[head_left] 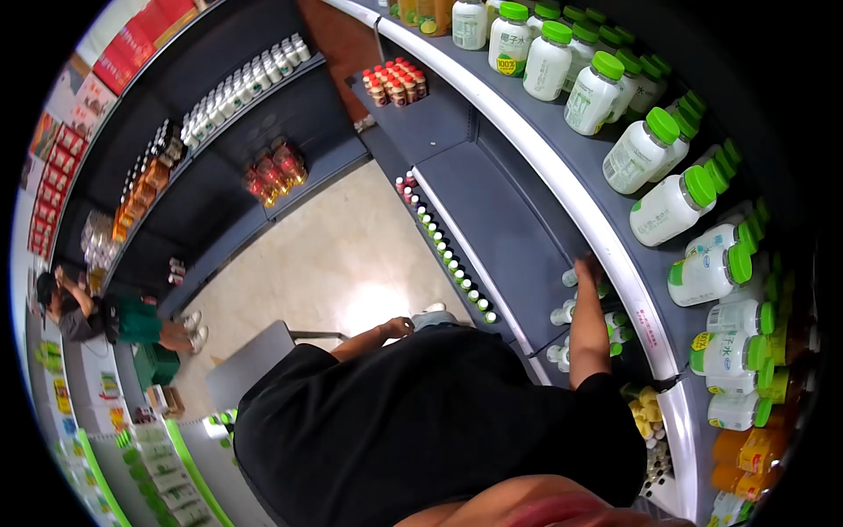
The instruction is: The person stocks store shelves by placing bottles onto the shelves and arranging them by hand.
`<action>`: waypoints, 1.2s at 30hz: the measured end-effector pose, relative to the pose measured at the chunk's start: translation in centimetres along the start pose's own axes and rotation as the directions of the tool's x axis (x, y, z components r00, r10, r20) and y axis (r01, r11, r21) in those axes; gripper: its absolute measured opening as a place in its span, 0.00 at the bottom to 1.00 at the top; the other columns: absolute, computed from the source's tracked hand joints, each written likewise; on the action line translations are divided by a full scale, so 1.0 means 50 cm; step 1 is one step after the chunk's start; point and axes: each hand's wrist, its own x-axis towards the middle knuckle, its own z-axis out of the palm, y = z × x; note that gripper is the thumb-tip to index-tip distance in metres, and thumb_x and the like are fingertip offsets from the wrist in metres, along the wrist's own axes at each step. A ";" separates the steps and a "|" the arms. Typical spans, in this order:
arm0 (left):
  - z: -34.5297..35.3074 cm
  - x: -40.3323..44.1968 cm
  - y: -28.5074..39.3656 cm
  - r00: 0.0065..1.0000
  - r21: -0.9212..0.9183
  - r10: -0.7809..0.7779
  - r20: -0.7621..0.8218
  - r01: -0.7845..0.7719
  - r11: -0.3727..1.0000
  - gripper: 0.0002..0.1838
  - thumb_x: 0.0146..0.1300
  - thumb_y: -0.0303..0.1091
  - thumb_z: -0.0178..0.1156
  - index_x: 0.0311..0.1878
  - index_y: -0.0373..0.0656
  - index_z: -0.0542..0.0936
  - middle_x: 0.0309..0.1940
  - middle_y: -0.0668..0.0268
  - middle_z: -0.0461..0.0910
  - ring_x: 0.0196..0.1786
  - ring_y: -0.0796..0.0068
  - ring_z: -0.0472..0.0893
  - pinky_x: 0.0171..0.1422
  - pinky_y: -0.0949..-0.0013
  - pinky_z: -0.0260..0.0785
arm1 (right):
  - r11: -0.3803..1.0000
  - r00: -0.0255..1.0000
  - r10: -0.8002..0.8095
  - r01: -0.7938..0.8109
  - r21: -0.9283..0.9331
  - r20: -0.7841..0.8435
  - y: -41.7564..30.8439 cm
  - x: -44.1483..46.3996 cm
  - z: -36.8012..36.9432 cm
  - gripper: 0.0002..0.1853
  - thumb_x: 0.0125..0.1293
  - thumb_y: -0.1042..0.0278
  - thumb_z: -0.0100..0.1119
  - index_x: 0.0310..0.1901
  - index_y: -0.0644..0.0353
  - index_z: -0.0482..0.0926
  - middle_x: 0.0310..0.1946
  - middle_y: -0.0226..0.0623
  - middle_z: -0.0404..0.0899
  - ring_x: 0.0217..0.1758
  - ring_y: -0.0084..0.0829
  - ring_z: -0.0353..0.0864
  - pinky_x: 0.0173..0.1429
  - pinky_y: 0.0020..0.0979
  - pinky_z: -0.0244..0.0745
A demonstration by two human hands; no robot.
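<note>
Head view: right hand (587, 269) in at the lower shelf (527, 237), among bottles.
Fingers of the right hand partly hidden by the upper shelf edge (606, 220); how far open, and whether it grips the pale bottle (570, 277) just beside it, I cannot tell. Green-capped bottles (562, 314) lie nearby along the forearm, on the lower shelf. Left hand (399, 328) loosely curled near the waist, nothing visible in it. Large white bottles (594, 94) with green lids stand on the upper shelf, to the right.
</note>
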 end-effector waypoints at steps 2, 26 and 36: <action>-0.042 0.006 -0.067 0.972 -0.276 0.179 0.153 -0.132 0.952 0.17 0.60 0.40 0.62 0.49 0.40 0.83 0.39 0.58 0.86 0.39 0.67 0.85 0.46 0.66 0.78 | 0.998 0.995 0.044 -0.048 -0.049 -0.094 0.021 0.009 0.065 0.25 0.66 0.51 0.56 0.61 0.52 0.76 0.67 0.45 0.71 0.71 0.46 0.69 0.72 0.44 0.66; -0.147 0.375 0.477 0.669 0.206 0.671 0.320 -0.740 0.640 0.34 0.56 0.30 0.67 0.67 0.50 0.67 0.53 0.51 0.78 0.55 0.49 0.79 0.58 0.53 0.72 | 0.700 0.899 0.435 -0.301 0.647 -0.053 -0.320 -0.393 0.096 0.20 0.40 0.69 0.74 0.37 0.55 0.77 0.39 0.48 0.79 0.46 0.53 0.80 0.51 0.49 0.77; -0.046 0.352 0.521 0.405 0.369 0.616 0.676 -0.909 0.193 0.45 0.48 0.28 0.69 0.72 0.51 0.63 0.73 0.53 0.60 0.73 0.48 0.63 0.74 0.52 0.60 | 0.353 0.691 0.700 -0.553 0.755 0.179 -0.341 -0.484 0.146 0.20 0.40 0.62 0.77 0.37 0.54 0.81 0.36 0.46 0.84 0.41 0.50 0.84 0.47 0.42 0.80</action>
